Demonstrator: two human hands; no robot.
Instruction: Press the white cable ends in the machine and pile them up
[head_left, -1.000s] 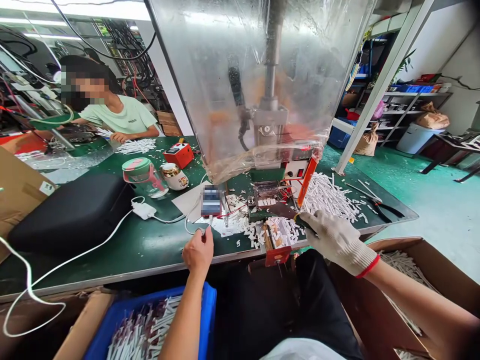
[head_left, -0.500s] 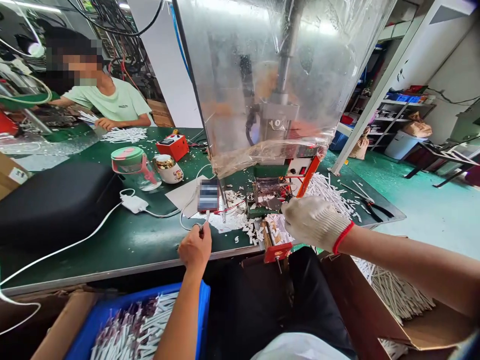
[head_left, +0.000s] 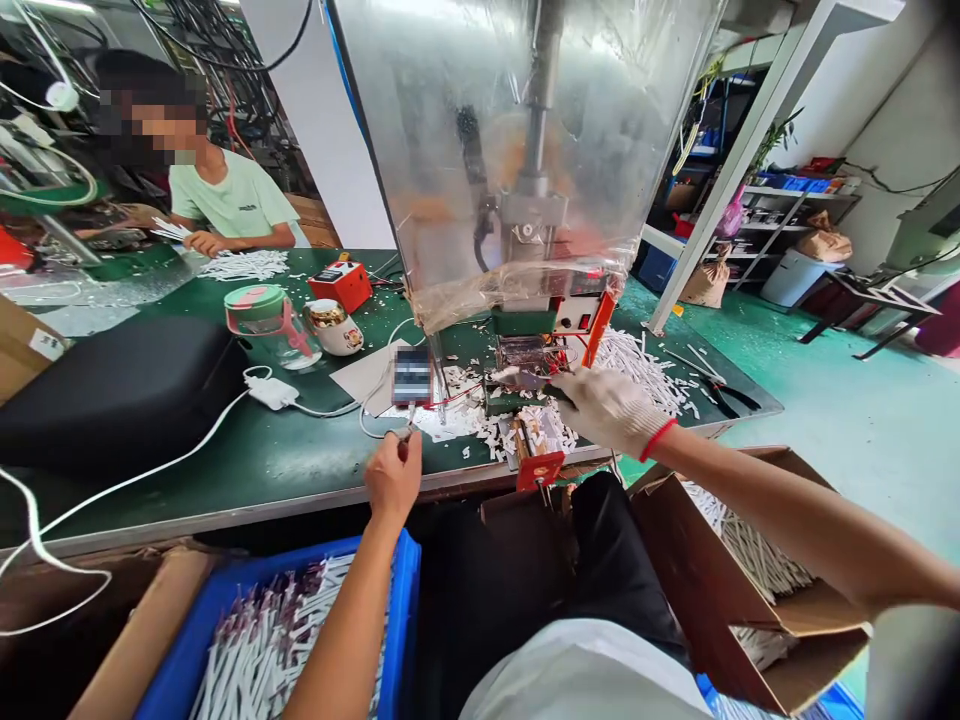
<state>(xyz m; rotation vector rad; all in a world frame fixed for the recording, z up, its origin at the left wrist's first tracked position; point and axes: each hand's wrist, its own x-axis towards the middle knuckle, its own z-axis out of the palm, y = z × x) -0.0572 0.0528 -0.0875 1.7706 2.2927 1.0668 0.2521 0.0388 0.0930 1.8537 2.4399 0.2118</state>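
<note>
My right hand [head_left: 609,408] wears a white knit glove with a red cuff. Its fingers are closed on a dark-handled tool that points at the small fixture [head_left: 525,362] under the press machine [head_left: 536,210]. My bare left hand [head_left: 393,474] rests at the green bench's front edge [head_left: 225,500]. It is pinched on a small thin thing I cannot make out, just below a phone [head_left: 412,376]. White tube offcuts [head_left: 480,425] litter the bench between both hands.
A blue bin of white tubes [head_left: 300,640] sits at my lower left and a cardboard box of tubes [head_left: 742,570] at my right. A black case [head_left: 112,385], charger with white cable [head_left: 271,392], cups [head_left: 270,322] and pliers [head_left: 720,392] lie on the bench. Another person [head_left: 225,200] works at the far left.
My gloved right hand has moved forward and up from the bench edge to the fixture with the tool. My left hand has stayed at the front edge.
</note>
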